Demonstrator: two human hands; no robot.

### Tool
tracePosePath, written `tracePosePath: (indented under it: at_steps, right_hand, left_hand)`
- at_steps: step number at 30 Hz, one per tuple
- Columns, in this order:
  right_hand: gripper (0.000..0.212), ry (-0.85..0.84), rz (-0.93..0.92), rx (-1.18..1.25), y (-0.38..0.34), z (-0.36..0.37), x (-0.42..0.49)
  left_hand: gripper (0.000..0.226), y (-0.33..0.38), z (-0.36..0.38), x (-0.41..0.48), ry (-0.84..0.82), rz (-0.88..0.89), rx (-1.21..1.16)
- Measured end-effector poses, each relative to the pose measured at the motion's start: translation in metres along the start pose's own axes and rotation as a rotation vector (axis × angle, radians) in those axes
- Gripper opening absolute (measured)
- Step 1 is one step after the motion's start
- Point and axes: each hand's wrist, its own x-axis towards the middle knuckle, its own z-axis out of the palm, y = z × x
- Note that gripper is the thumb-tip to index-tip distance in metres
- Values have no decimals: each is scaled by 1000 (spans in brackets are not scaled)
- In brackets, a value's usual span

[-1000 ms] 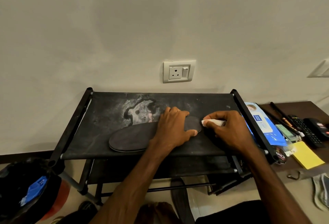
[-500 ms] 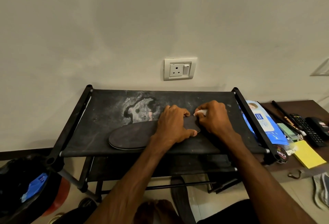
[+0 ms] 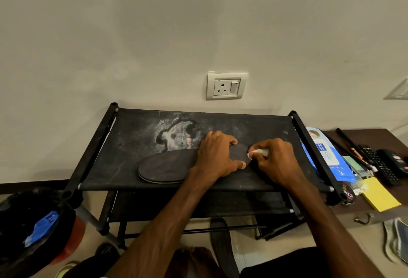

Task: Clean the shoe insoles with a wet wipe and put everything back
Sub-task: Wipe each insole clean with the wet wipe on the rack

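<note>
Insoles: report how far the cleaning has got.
Done: a wipe is out of the pack. In hand: the left hand holds the insole on the rack, the right hand presses the wipe on its end. Left, likely: the rest of the insole, then putting everything back.

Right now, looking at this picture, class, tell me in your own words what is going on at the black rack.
A person is wiping a dark grey shoe insole that lies flat on the black rack's top fabric shelf. The left hand holds the insole down across its middle, while the right hand pinches a small white wet wipe against its right end. A blue pack of wipes lies just right of the rack.
</note>
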Motion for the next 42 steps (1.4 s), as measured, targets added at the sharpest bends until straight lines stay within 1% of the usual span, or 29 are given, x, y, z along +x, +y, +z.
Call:
tracePosePath:
  at_steps: [4, 7, 10, 16, 19, 24, 26, 28, 31, 33, 38, 42]
  right_hand:
    - [13, 29, -24, -42, -5, 5, 16]
    - [17, 17, -15, -38, -12, 9, 28]
    - [17, -37, -5, -61, -11, 7, 28]
    - [9, -175, 23, -109, 1, -11, 4]
    - [11, -148, 13, -96, -2, -9, 6]
    - [14, -38, 6, -51, -13, 5, 29]
    - [15, -31, -4, -46, -16, 10, 35]
    - [14, -54, 9, -59, -16, 9, 35]
    - [12, -141, 24, -88, -8, -3, 21]
    - [14, -197, 17, -96, -3, -13, 8]
    - [19, -199, 9, -89, -5, -16, 3]
    - [20, -251, 40, -36, -8, -17, 13]
  left_hand:
    - [70, -2, 1, 3, -7, 1, -5]
    - [72, -2, 1, 4, -11, 2, 21]
    - [73, -1, 1, 2, -9, 1, 32]
    - [70, -1, 3, -1, 9, 17, 31]
    - [69, 0, 0, 0, 8, 10, 45]
    - [75, 2, -1, -1, -13, 7, 84]
    - [75, 1, -1, 0, -17, 5, 88]
    - [75, 0, 0, 1, -23, 0, 75]
    - [75, -1, 2, 1, -11, 7, 70]
    - [74, -1, 3, 0, 5, 19, 61]
    - [74, -2, 1, -1, 12, 28, 73]
    - [77, -4, 2, 0, 8, 29, 82]
